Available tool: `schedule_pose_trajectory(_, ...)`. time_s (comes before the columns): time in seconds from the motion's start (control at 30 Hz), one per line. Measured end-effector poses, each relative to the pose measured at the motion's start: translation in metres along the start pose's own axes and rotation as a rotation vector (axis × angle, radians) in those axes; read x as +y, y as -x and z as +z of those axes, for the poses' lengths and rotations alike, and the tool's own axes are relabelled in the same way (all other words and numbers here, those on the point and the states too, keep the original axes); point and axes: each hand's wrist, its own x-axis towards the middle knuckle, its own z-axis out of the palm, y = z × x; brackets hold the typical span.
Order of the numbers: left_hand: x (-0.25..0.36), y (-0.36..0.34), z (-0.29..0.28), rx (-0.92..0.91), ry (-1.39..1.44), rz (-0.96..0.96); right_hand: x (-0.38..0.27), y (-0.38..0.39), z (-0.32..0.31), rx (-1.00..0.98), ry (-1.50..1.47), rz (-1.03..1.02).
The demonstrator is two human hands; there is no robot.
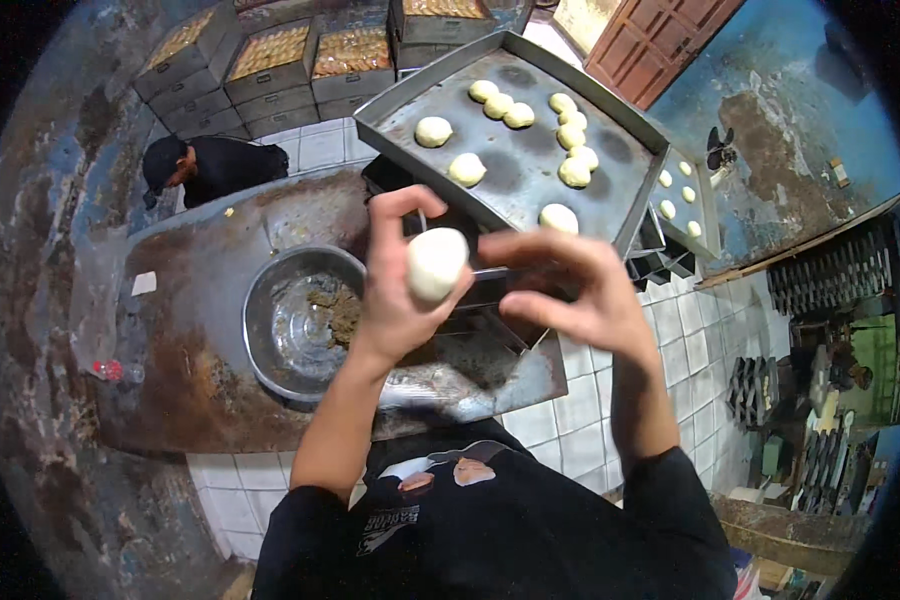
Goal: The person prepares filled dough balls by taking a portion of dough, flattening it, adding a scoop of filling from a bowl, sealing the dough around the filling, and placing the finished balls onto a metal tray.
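A smooth, pale dough ball (436, 264) rests in my left hand (382, 295), cupped by the fingers and thumb with the index finger raised. My right hand (590, 295) is just to its right, thumb and fingers apart, slightly blurred and holding nothing. Left of my hands, a round metal bowl (257, 318) on the worn table contains a brown, pasty filling (342, 312). Beyond my hands a large metal tray (425, 90) sits tilted in view, with several dough balls (433, 131) on it, some touching in rows.
The table (185, 350) has a stained top. A second tray (711, 215) with dough balls lies beyond the large one at right. Across the table a person in black (225, 170) bends down near stacked metal boxes (270, 85) of baked goods. White tiles (580, 410) cover the floor.
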Motion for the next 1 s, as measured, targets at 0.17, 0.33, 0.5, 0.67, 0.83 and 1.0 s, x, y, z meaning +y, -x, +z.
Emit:
schedule_pose_trajectory(0.17,-0.064,-0.046,0.062,-0.108,-0.024,-0.004,0.008,-0.053,-0.046,-0.015,0.377,-0.15)
schedule_pose_trajectory(0.33,-0.07,-0.077,0.058,-0.116,-0.599,-0.149,0.066,-0.114,-0.104,-0.041,0.356,-0.089)
schedule_pose_trajectory(0.5,-0.059,-0.05,0.017,0.309,-0.288,-0.264,0.137,-0.158,-0.127,-0.358,1.027,-0.291)
schedule_pose_trajectory(0.67,-0.05,0.007,-0.024,0.474,-0.331,-0.321,0.173,-0.16,-0.103,-0.397,1.296,-0.43)
schedule_pose_trajectory(0.83,-0.042,0.031,-0.024,0.486,-0.211,-0.333,0.121,-0.203,-0.129,-0.604,0.75,0.174)
schedule_pose_trajectory(1.0,-0.037,0.029,-0.025,0.455,-0.064,-0.335,0.108,-0.212,-0.105,-0.667,1.12,-0.41)
